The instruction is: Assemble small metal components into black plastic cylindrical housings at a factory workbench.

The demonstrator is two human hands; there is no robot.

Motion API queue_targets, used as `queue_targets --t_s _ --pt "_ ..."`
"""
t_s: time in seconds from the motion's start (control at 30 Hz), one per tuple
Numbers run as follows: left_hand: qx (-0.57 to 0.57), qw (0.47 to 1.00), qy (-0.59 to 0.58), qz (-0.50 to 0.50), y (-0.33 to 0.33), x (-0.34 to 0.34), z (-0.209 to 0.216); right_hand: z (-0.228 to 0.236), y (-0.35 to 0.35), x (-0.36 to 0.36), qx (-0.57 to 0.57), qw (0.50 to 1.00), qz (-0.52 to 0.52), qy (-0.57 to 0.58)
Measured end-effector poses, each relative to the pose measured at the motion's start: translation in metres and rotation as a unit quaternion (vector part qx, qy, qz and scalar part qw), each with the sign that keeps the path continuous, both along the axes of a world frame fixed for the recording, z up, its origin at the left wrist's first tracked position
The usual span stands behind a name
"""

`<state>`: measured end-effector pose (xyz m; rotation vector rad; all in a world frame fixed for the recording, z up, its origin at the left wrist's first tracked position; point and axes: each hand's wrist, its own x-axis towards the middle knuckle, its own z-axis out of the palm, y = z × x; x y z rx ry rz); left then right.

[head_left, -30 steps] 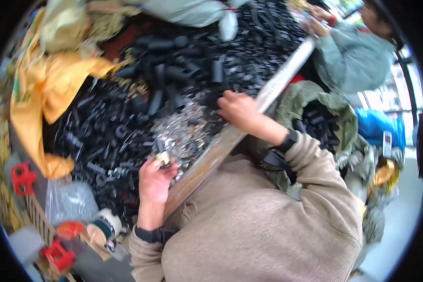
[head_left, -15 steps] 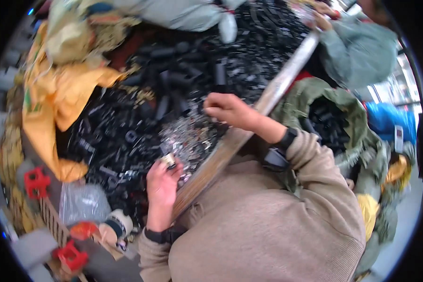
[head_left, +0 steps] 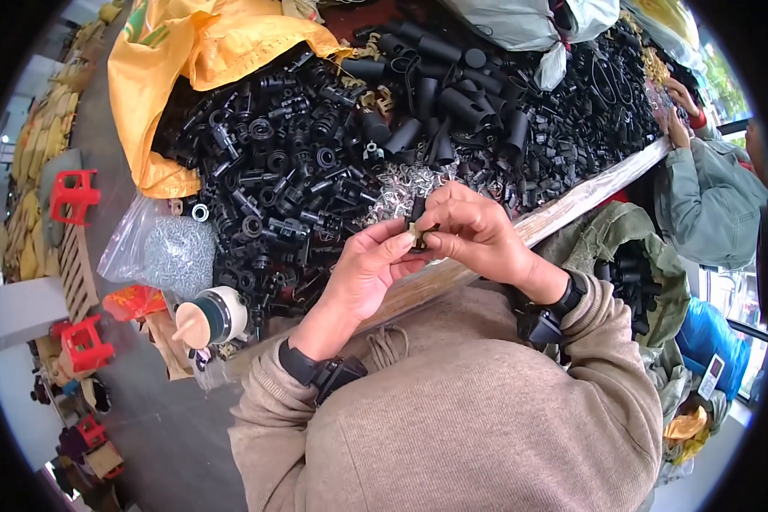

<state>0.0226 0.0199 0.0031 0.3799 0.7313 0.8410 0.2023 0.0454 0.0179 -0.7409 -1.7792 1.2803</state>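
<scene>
Both hands meet in front of me over the near wooden edge, pinching one small brass-coloured part (head_left: 416,236) with dark bits on it. My left hand (head_left: 365,271) grips it between thumb and fingers. From the right, my right hand (head_left: 485,237) closes thumb and forefinger on its other side. The fingertips hide much of the part, so its exact kind is unclear. Just beyond lies a heap of small silvery metal pieces (head_left: 401,193). Black ring-shaped and stem-like plastic parts (head_left: 269,175) are piled to the left.
Black tubes (head_left: 463,109) lie farther back. A wooden beam (head_left: 555,216) borders the table's near side. At left are a clear bag of small metal pieces (head_left: 179,254), a lidded cup (head_left: 212,317) and an orange sack (head_left: 149,102). Another person (head_left: 710,192) works at far right.
My hands were apart, the left holding a small pale piece, the right closed over the pile. They have come together on the part. The view has shifted and become sharper.
</scene>
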Motion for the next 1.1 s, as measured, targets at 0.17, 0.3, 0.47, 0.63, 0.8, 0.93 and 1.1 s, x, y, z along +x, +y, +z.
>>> queue_targets --t_s 0.17,0.3,0.47,0.63,0.8,0.93,1.1 --pt "-0.011 1.000 -0.020 -0.001 -0.002 0.001 0.003 0.003 -0.012 -0.012 0.120 0.982 -0.130 -0.063" --pt "-0.016 0.999 -0.033 -0.017 -0.004 0.000 -0.004 -0.013 -0.012 -0.009 0.174 0.972 -0.149 -0.059" --pt "-0.034 0.998 -0.033 -0.039 -0.003 0.003 -0.005 -0.020 -0.017 -0.002 0.179 0.969 -0.150 -0.077" --pt "-0.012 0.998 -0.003 -0.063 -0.001 0.011 -0.007 -0.023 -0.012 0.009 0.260 0.953 -0.128 -0.092" --pt "0.079 0.994 0.061 -0.051 0.012 0.001 -0.010 -0.022 0.031 0.064 0.347 0.831 -0.325 -0.290" --pt "0.103 0.988 0.110 -0.045 0.018 0.004 -0.013 -0.037 0.060 0.076 0.291 0.739 -0.384 -0.472" --pt "0.117 0.982 0.147 -0.014 0.014 0.004 -0.004 -0.033 0.074 0.092 0.273 0.781 -0.378 -0.415"
